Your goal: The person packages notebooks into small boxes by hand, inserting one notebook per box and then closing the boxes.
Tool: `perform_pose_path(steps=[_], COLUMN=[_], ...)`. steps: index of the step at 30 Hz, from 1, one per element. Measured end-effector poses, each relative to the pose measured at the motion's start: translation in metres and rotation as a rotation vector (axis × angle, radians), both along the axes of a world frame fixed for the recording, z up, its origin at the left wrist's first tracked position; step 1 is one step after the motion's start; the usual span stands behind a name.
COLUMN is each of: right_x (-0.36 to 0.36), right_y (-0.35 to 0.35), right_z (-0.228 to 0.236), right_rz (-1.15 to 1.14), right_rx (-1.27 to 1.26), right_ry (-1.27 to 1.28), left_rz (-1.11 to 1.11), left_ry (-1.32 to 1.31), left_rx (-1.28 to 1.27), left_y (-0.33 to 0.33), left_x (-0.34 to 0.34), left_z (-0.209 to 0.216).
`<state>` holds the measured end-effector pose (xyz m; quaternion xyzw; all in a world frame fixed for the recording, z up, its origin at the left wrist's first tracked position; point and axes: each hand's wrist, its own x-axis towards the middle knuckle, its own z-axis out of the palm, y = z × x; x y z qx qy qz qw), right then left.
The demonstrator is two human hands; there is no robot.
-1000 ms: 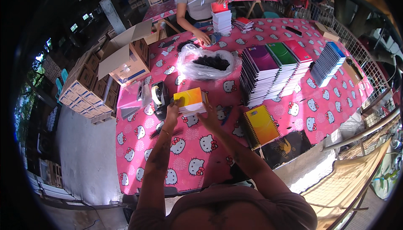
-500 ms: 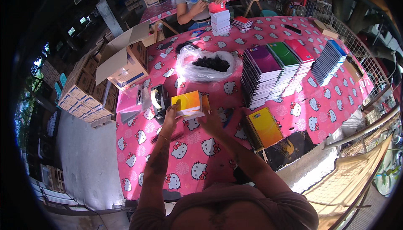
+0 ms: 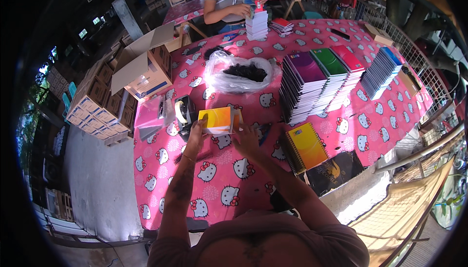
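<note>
My left hand is closed on the left side of a yellow-orange notebook, thumb on top of its cover. White page edges show along the notebook's near side, and an orange-brown cover flap sticks out at its right. Close to that flap is my right hand, its fingers apart; whether they touch the flap is hard to see. A black tape dispenser stands just left of the notebook. Beyond it lies a clear plastic bag of black binding coils.
Tall stacks of purple, green and red spiral notebooks stand right, with a blue stack farther over. A yellow spiral notebook lies nearer. An open carton stands left. Across the table, a person handles red-covered notebooks.
My hands and the notebook stay nearly in place, with only a slight shift of the fingers. The person across has lowered a hand toward the red-covered stack.
</note>
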<state>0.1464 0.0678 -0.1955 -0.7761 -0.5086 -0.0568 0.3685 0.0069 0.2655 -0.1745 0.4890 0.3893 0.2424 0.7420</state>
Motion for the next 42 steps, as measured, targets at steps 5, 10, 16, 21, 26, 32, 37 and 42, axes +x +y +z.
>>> perform_pose_path(steps=[5,10,16,21,26,32,37,42], right_x=[0.021,0.044,0.062,0.059,0.033,-0.014,-0.057,-0.097], right_y=[0.011,0.036,0.045,0.039,0.010,-0.065,-0.109,-0.124], right_z=[-0.033,-0.028,-0.014,-0.006,0.008,0.044,0.021,0.005], right_rz=[-0.122,-0.105,-0.237,-0.228,0.096,0.256,0.139,0.297], right_rx=[0.313,0.403,0.176,0.179,0.468,0.151,0.133,0.448], right_ry=[0.510,0.589,0.707,0.533,1.665,1.802,1.735,1.848], left_rz=[0.028,0.137,0.209,0.231,0.227,0.250,0.349,0.141], left_ry=[-0.030,-0.079,-0.216,-0.264,-0.347,-0.205,-0.181,-0.507], left_rx=[0.058,0.044,-0.026,-0.048,-0.062,0.188,0.274,-0.275], left_y=[-0.012,-0.017,-0.018,-0.029,-0.068,-0.143,-0.199,-0.252], left_x=[0.008,0.010,0.005,0.004,-0.009,-0.042,-0.052,-0.057], left_z=[0.004,0.003,0.006,0.020,0.023,0.015,0.009,0.021])
